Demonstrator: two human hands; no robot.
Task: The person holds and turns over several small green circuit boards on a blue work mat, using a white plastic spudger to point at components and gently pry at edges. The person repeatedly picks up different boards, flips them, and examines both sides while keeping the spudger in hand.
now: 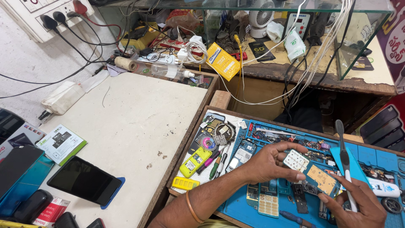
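My left hand [265, 162] holds a small phone circuit board [314, 171] with a white keypad membrane at its top, over the blue work mat [371, 154]. My right hand [358, 202] grips a toothbrush-like cleaning brush [342, 154] that points up, its fingers also touching the board's lower right edge. A copper bangle [192, 209] circles my left wrist.
A yellow phone shell [195, 161], screwdrivers [217, 164], a keypad [268, 204] and loose parts lie on the mat and tray. A black smartphone [84, 180] and boxes rest on the white counter at left. Cables, a yellow packet [222, 61] and a small fan [260, 17] crowd the glass shelf behind.
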